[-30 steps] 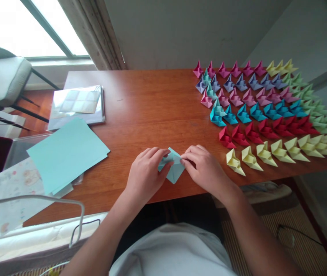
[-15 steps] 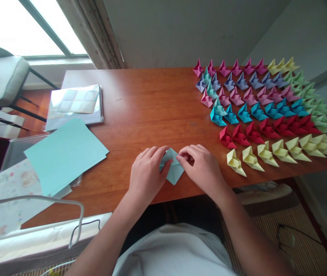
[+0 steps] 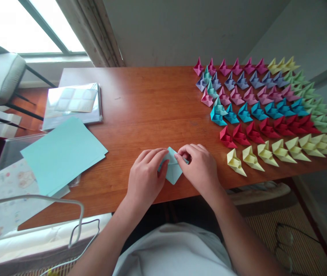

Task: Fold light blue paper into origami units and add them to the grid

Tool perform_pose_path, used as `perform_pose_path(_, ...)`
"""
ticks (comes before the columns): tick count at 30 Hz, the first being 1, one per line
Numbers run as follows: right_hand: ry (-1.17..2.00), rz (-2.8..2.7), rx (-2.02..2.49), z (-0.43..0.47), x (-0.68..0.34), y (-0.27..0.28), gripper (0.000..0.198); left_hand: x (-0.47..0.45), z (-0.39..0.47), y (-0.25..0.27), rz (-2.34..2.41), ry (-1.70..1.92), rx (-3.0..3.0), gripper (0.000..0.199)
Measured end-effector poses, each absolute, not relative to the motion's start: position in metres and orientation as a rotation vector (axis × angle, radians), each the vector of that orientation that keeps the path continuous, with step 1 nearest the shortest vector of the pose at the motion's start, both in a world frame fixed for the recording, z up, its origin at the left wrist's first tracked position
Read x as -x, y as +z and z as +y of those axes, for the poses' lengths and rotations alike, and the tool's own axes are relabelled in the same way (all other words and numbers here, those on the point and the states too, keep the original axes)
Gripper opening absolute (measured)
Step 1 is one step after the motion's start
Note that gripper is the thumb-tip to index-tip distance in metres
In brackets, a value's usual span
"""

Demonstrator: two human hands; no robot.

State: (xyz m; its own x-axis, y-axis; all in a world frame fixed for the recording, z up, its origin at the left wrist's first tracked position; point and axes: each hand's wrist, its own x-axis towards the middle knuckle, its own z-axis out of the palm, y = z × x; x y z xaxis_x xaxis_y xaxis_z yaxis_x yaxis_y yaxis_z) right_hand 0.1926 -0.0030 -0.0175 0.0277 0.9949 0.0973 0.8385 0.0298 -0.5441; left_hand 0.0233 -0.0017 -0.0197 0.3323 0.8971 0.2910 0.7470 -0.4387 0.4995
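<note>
A small piece of pale turquoise folding paper (image 3: 174, 173) lies near the front edge of the table, folded to a diamond with one point towards me. My left hand (image 3: 148, 166) grips its left side, thumb on top and fingers behind. At the right side, my right hand (image 3: 199, 165) pinches the paper between thumb and curled fingers. Both hands partly cover the sheet's upper folds. Nearest my right hand stands a pale yellow folded paper figure (image 3: 235, 162), first in a row of the same kind.
Rows of folded figures in several colours, such as a red one (image 3: 227, 137) and a blue one (image 3: 217, 115), fill the table's right side. Turquoise sheets (image 3: 65, 153) lie at left over a printed paper, near a glossy packet (image 3: 74, 103). A white cable (image 3: 36, 197) crosses lower left.
My right thumb and fingers have shifted slightly left over the paper. Its upper part looks folded differently, with a flap showing at the right. My left hand stays on the left side.
</note>
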Motion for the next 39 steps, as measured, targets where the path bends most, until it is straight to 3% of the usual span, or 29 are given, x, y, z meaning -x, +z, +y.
perform_pose_path(17, 0.433, -1.884, 1.797, -0.008, -0.195, -0.023, 0.007, -0.016, -0.012, -0.029, 1.391, 0.574, -2.633, 0.036)
perform_pose_path(25, 0.276, -2.037, 1.658, -0.015, -0.196, -0.03, 0.03, -0.017, -0.014, -0.027, 1.4, 0.535, -2.717, 0.036)
perform_pose_path(39, 0.271, -2.154, 1.636, -0.015, -0.196, -0.026, 0.033, -0.018, -0.014, -0.027, 1.401, 0.547, -2.74, 0.036)
